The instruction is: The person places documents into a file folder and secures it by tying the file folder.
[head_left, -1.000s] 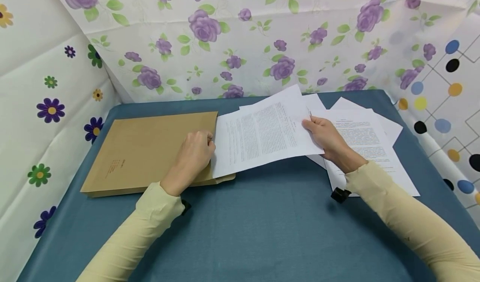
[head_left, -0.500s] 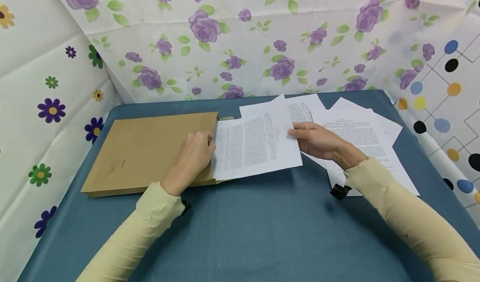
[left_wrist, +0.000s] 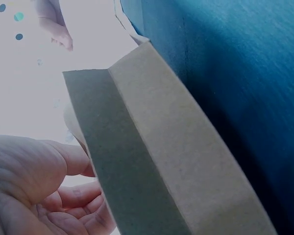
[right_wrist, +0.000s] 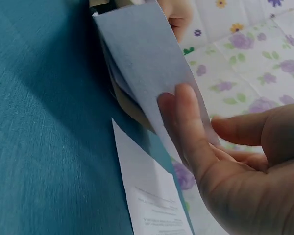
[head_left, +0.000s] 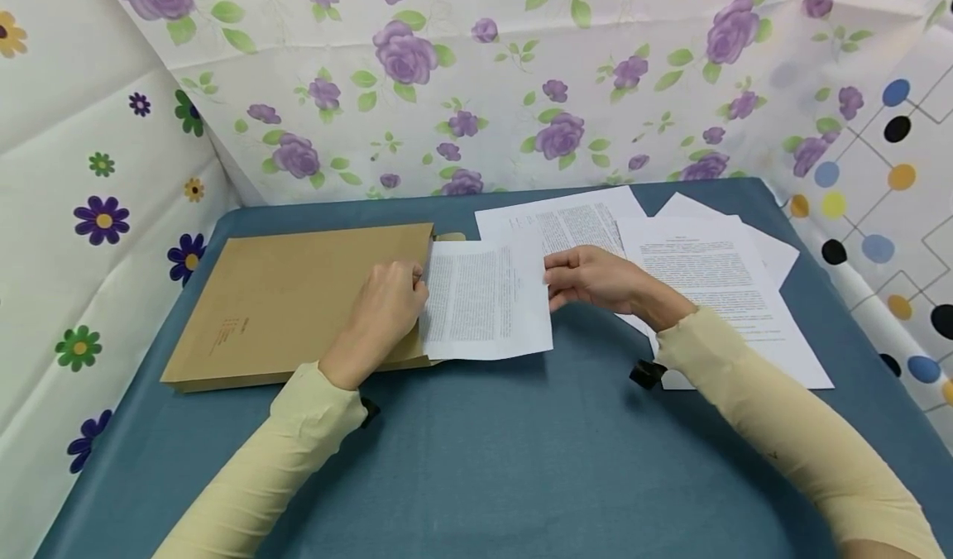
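A large brown paper envelope (head_left: 290, 303) lies flat on the left of the table, its mouth toward the right. My left hand (head_left: 381, 315) grips the upper edge of that mouth; in the left wrist view its fingers (left_wrist: 81, 196) curl against the cardboard-like edge. A printed sheet of paper (head_left: 484, 294) sticks out of the mouth, its left part hidden inside. My right hand (head_left: 596, 282) holds the sheet's right edge, which is raised over the table. In the right wrist view the fingers (right_wrist: 188, 112) lie against the underside and the thumb is at the edge.
Several more printed sheets (head_left: 715, 294) lie overlapping on the right of the blue-covered table (head_left: 491, 451). One printed sheet (head_left: 573, 220) lies behind my right hand. A flowered cloth (head_left: 447, 88) hangs along the table's back edge.
My right hand has moved left with the sheet, and more of it is now inside the envelope. The left hand has stayed at the mouth.
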A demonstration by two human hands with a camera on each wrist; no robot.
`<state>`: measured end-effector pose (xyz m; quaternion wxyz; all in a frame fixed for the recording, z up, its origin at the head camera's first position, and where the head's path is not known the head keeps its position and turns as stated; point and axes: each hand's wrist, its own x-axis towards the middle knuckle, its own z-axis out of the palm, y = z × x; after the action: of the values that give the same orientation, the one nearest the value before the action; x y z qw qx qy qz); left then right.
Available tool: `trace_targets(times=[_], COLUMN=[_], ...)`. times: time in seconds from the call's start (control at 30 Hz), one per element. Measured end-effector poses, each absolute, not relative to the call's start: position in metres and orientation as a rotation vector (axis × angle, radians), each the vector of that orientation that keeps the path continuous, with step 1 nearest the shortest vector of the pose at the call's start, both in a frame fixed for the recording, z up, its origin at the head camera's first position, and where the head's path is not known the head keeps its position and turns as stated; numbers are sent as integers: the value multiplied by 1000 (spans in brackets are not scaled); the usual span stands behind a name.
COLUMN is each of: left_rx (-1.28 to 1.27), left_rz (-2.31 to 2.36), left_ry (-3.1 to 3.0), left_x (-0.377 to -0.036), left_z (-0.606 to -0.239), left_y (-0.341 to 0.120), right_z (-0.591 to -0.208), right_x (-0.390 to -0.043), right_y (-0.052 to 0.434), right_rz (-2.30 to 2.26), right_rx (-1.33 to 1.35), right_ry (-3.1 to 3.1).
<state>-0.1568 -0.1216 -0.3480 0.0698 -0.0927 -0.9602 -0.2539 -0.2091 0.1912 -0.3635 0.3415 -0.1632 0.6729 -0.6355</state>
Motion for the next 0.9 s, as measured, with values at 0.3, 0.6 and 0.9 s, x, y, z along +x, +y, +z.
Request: trace_targets(times=[0.3, 0.6, 0.9], left_rx=[-285, -289, -282], left_rz=[-754, -758, -751], left_ry=[-2880, -2872, -2866], left_x=[-159, -159, -160], left_z=[-350, -350, -351], left_y=[-122, -121, -122], right_z=[-371, -376, -378], right_x=[-217, -222, -227], right_y=[159, 129, 106], right_rz=[-1664, -1673, -1671], right_rx=[-297, -331, -315], right_ry=[1861, 1905, 1947])
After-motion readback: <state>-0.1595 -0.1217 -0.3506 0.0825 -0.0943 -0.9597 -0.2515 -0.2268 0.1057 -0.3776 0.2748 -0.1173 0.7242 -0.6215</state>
